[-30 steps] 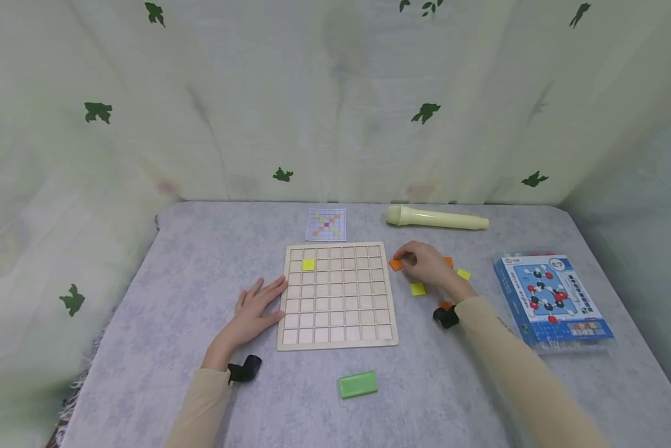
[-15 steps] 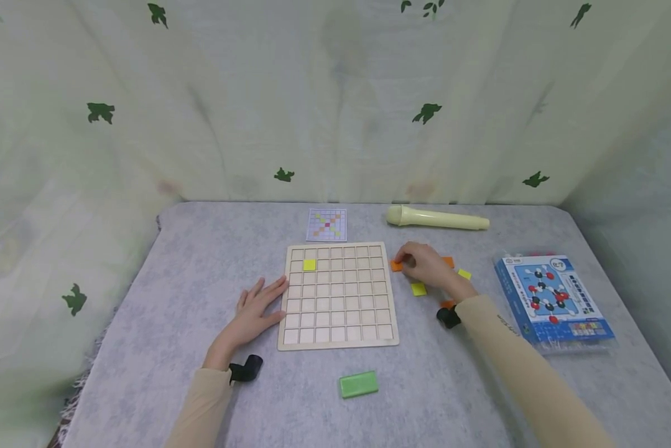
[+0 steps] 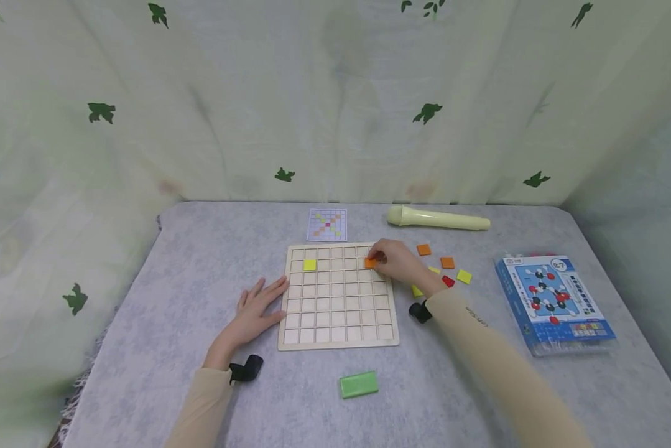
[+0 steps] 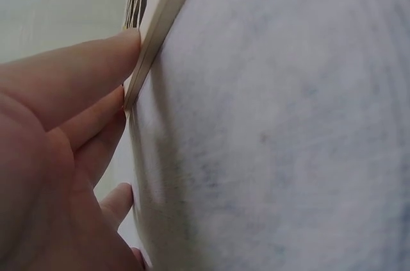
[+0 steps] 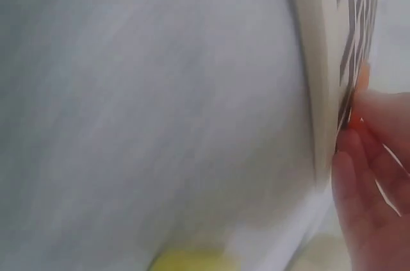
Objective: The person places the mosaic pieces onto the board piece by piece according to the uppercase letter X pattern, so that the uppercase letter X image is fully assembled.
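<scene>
Pinching a small, square orange tile between thumb and fingers, the right hand is holding a narrow grip over the far right part of the square, gridded wooden board. Whether that tile is already sitting in a cell, the fingertips are hiding. The left hand is touching the board's left edge with spread fingers, its grip wide and holding nothing (seemingly steadying the wood).

The work is looking barely begun: one flat, square yellow tile is lying near the board's far left corner, and the other visible cells are showing bare wood. Just beyond the board's far edge, a small, square printed card is showing many more coloured squares. Right of the board, loose orange tiles, yellow tiles and a red tile are lying unplaced.

Left of the board, the grey tabletop is offering generous room. The right side is tighter, those tiles lying between the board and a blue printed box. The board's raised rims could be catching a low-sliding tile.
</scene>
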A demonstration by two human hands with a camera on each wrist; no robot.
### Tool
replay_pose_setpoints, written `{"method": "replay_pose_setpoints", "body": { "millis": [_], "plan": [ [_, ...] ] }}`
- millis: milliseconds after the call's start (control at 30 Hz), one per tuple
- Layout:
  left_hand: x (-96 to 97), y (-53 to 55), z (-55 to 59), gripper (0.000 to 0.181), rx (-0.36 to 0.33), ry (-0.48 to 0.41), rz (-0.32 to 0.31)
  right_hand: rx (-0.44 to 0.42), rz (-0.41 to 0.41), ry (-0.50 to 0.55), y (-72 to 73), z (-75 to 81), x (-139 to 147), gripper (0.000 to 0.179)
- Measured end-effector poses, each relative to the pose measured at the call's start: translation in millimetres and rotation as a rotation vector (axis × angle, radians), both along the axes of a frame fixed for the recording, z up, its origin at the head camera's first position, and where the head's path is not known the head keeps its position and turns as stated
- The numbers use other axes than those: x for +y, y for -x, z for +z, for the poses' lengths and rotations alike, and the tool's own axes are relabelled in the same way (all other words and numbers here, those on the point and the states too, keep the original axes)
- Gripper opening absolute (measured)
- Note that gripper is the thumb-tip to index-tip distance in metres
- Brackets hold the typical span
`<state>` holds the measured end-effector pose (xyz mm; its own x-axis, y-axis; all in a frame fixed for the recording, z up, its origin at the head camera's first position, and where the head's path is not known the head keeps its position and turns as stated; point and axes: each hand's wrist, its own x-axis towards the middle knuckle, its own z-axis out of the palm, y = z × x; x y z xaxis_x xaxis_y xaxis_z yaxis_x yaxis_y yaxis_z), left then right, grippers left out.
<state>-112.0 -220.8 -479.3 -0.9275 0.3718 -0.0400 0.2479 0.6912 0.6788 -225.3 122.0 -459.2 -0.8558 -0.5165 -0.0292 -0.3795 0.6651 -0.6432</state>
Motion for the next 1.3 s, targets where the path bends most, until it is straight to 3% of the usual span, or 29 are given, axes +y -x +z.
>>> {"method": "replay_pose_setpoints", "body": {
  "millis": [200,333,500,600,900,1100,1300],
  "plan": [
    [0.3,-0.2,0.3,0.062,0.001,-0.005,-0.001,0.046,0.032,-0.052,3.3,-0.3,-20,0.022],
    [0.2,0.4,-0.3,0.062,0.0,-0.012,0.0,0.026,0.023,-0.06,2.4,0.7,-19,0.023],
    [1.0,1.6,-1.3,0.063,0.001,-0.008,-0.006,-0.031,-0.051,0.025,-5.2,5.5,7,0.023],
    [1.0,1.4,-1.2,0.062,0.002,-0.007,-0.005,-0.008,-0.079,0.053,-11.2,7.3,33,0.021],
    [0.7,-0.7,2.3,0.062,-0.011,-0.007,0.006,0.006,-0.178,-0.003,-33.9,5.0,95,0.02],
    [0.1,-1.0,1.6,0.062,-0.001,-0.009,0.003,-0.011,-0.167,-0.071,-41.7,0.8,106,0.018],
    [1.1,-1.0,0.9,0.062,0.002,-0.017,0.003,0.001,-0.19,-0.131,-40.6,-0.3,101,0.016]
  ]
}}
